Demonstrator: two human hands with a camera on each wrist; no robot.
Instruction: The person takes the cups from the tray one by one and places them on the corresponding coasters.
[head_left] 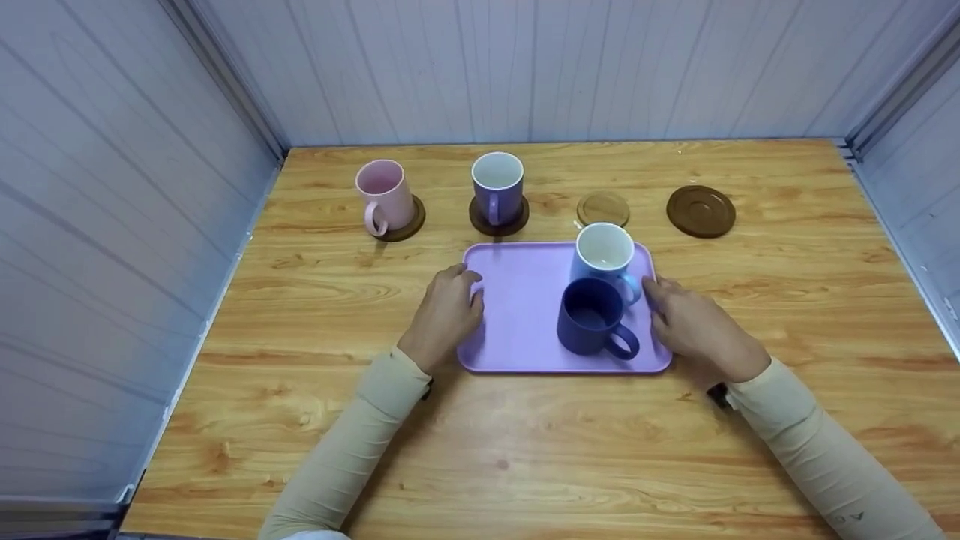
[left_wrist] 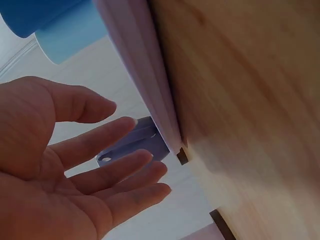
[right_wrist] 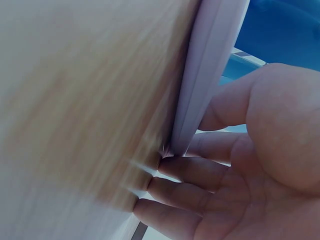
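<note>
A lilac tray [head_left: 517, 307] lies on the wooden table, with a dark navy mug [head_left: 577, 328] and a light blue mug [head_left: 581, 268] standing on its right half. My left hand [head_left: 444, 319] is at the tray's left edge; in the left wrist view its fingers [left_wrist: 112, 170] are spread loosely, with nothing between them and the thumb. Along the tray's right edge rests my right hand [head_left: 697, 326]. In the right wrist view its thumb [right_wrist: 227, 110] meets the tray rim, and several straight fingertips touch the table beside it.
Behind the tray, a pink mug [head_left: 395, 206] and a purple mug [head_left: 508, 196] stand on dark round coasters. A light wooden coaster [head_left: 602, 208] and a dark brown coaster [head_left: 701, 211] lie to their right. Panel walls [head_left: 570, 71] enclose the table's back and sides.
</note>
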